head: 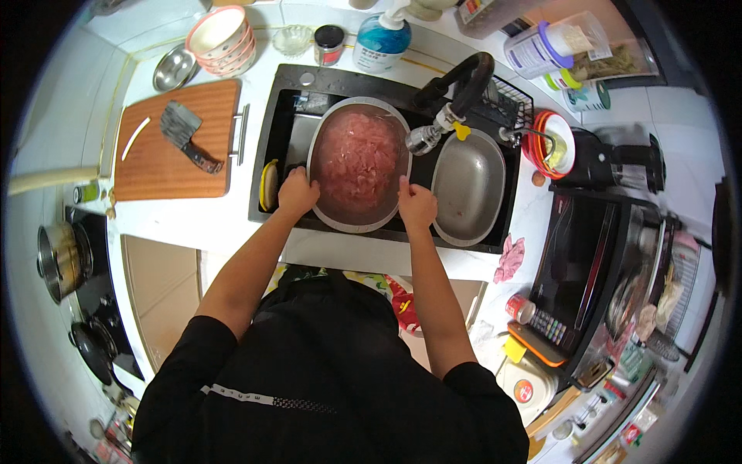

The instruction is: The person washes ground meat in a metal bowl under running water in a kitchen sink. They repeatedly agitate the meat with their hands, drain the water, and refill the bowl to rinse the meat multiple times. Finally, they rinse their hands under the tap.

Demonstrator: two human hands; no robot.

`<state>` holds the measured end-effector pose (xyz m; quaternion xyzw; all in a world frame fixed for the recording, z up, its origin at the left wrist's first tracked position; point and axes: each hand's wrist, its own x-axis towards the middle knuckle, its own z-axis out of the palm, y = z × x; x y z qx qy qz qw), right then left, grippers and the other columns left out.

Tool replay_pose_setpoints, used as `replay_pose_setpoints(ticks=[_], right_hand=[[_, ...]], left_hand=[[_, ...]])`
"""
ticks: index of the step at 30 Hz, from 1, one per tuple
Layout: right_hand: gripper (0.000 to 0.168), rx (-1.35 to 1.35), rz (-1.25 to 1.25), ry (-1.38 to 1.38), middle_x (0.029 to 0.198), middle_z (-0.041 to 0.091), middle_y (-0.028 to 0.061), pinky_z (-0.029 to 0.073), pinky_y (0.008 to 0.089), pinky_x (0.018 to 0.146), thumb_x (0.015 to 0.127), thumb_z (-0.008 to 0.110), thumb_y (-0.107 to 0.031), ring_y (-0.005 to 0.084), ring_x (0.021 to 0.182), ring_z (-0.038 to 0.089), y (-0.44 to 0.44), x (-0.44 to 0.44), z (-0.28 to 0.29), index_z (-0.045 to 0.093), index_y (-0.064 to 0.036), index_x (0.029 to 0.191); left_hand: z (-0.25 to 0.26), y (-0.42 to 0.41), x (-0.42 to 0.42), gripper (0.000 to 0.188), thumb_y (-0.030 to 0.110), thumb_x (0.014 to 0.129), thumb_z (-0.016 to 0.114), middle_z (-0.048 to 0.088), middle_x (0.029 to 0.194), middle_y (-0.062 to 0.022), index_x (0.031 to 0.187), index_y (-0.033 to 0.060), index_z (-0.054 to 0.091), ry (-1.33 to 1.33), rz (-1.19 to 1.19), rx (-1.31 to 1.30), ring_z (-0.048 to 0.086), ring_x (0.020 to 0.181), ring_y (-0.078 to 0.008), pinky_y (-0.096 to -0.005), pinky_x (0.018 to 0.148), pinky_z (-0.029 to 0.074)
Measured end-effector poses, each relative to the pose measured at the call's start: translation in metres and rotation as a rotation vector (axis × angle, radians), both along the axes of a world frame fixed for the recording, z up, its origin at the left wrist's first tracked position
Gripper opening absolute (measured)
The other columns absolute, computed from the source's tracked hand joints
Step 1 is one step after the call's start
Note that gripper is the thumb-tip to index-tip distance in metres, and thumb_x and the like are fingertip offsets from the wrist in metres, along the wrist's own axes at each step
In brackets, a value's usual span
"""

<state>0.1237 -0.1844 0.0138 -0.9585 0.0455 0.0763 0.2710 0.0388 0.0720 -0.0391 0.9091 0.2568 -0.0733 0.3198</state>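
Observation:
An oval metal basin (313, 152) rests in or over the black sink (278, 133), holding cut raw meat (359, 159) in pinkish water. My left hand (298, 191) grips the basin's rim at the lower left, fingers on the outer side. On the opposite side, my right hand (417, 204) pinches the rim at the lower right. A black faucet (478, 72) with a metal spray head (423, 140) hangs just right of the basin. Beside it sits a second oval metal basin (468, 185), with a few small bits on its bottom. Undersides of both basins are hidden.
A cleaver (186, 136) lies on the wooden cutting board (142, 168) at left. Behind the sink stand stacked bowls (223, 43) and a blue pump bottle (381, 43). A yellow-edged sponge (269, 184) is near my left hand. A pink cloth (510, 259) and microwave (574, 261) are at right.

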Motion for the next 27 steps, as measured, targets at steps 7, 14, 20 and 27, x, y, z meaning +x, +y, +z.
replay_pose_setpoints(ticks=[7,14,20,27], right_hand=[[0.032,0.030,-0.039,0.239,0.093,0.067,0.0203,0.051,0.0426,0.079,0.085,0.072,-0.028,0.0351,0.089,0.066,-0.016,0.008,-0.070,0.062,-0.003,0.102],[0.013,0.738,-0.321,0.443,0.101,0.067,0.0042,0.046,0.0317,0.081,0.092,0.062,-0.004,0.0145,0.089,0.058,-0.005,-0.017,-0.040,0.063,-0.003,0.104],[0.014,0.870,-0.386,0.337,0.101,0.067,0.0042,0.046,0.0296,0.080,0.092,0.064,-0.005,0.0138,0.088,0.058,-0.020,-0.049,-0.006,0.063,-0.004,0.106],[0.012,0.993,-0.486,0.271,0.096,0.067,0.0019,0.046,0.0275,0.078,0.094,0.062,-0.005,0.0116,0.085,0.058,-0.040,-0.091,0.045,0.064,-0.004,0.105]], left_hand=[[-0.026,0.019,0.044,0.027,0.016,0.082,0.065,0.067,0.094,-0.0272,0.098,-0.0036,0.056,-0.083,0.060,-0.180,0.064,0.093,-0.0461,-0.0521,0.081,0.051],[0.018,0.037,0.040,0.014,0.002,0.080,0.058,0.066,0.087,-0.0252,0.093,-0.0031,0.059,-0.294,0.024,-0.450,0.065,0.083,-0.0423,-0.0418,0.074,0.051],[0.079,0.033,0.049,0.013,0.000,0.077,0.056,0.063,0.077,-0.0206,0.089,-0.0030,0.059,-0.346,-0.054,-0.547,0.060,0.068,-0.0318,-0.0380,0.069,0.049],[0.108,0.003,0.025,0.013,0.003,0.076,0.056,0.063,0.075,-0.0187,0.087,-0.0028,0.061,-0.267,-0.069,-0.570,0.058,0.066,-0.0296,-0.0372,0.067,0.048]])
